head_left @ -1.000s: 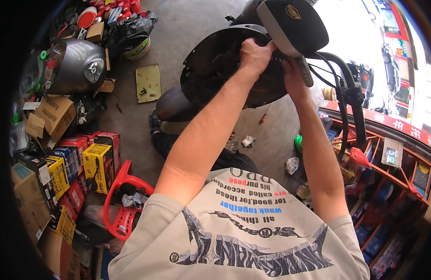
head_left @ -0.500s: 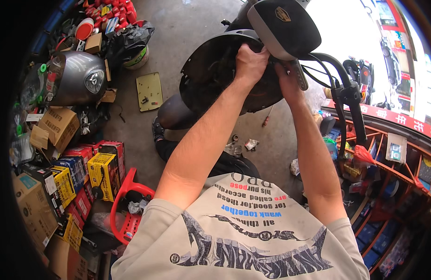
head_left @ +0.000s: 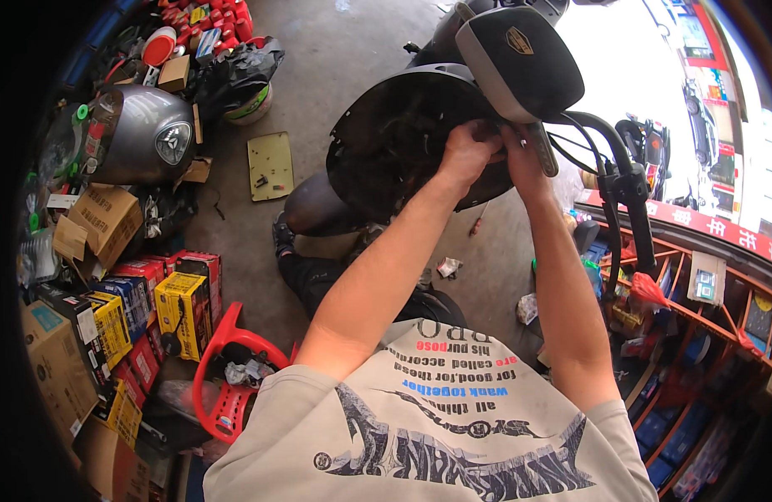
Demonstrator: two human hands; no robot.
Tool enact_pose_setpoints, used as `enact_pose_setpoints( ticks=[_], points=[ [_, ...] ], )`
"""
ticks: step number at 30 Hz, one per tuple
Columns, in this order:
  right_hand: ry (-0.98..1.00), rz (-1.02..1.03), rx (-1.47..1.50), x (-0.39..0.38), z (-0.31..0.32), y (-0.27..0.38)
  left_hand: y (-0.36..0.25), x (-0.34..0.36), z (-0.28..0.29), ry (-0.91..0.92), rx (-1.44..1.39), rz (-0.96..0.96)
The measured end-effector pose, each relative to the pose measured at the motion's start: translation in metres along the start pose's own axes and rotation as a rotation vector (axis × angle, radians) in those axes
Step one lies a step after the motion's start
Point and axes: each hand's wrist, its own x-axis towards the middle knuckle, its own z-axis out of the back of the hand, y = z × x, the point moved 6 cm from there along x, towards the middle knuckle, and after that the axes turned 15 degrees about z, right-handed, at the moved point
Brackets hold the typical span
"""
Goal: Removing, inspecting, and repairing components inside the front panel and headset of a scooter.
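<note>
Gripping the scooter's black headlight housing [head_left: 403, 138] — left hand [head_left: 468, 151] clenched on its rim, right hand [head_left: 520, 155] grip unclear; we judge it stiff, light, brittle plastic.

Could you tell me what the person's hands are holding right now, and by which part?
Both hands, left hand and right hand, grip the scooter's dark round front panel at its right edge, just under the headlight housing. The exact finger hold cannot be told.

One head-worn fisheye view — looking steeply down from close above the person's raised forearms — edges bending
</note>
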Motion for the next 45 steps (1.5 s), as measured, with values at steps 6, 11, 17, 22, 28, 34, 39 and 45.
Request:
enact_pose_setpoints(
  ticks=[6,11,17,22,28,34,39,45],
  points=[
    [0.029,-0.106,0.055,-0.003,-0.002,-0.001,0.006,0.002,-0.003,0.047,-0.146,0.024],
    [0.079,-0.08,-0.053,0.001,0.0,0.005,0.007,0.003,-0.003,0.058,-0.136,-0.11],
    [0.083,-0.088,0.17,-0.001,-0.003,0.012,0.012,0.005,-0.002,-0.004,-0.172,-0.042],
    [0.102,-0.089,-0.002,-0.003,-0.001,0.021,0.011,0.001,-0.002,-0.004,-0.24,-0.05],
    [0.087,-0.168,0.14,-0.006,-0.002,0.011,0.009,-0.001,-0.011,-0.066,-0.333,0.041],
    [0.006,-0.288,0.039,-0.012,-0.005,0.025,0.008,0.002,-0.003,-0.077,-0.226,0.03],
    [0.004,-0.146,-0.13,-0.008,-0.001,0.019,-0.008,-0.002,0.012,-0.204,0.01,-0.066],
    [-0.023,-0.088,-0.082,-0.006,-0.002,0.017,-0.085,-0.05,0.032,-0.707,0.728,-0.931]
  ],
)
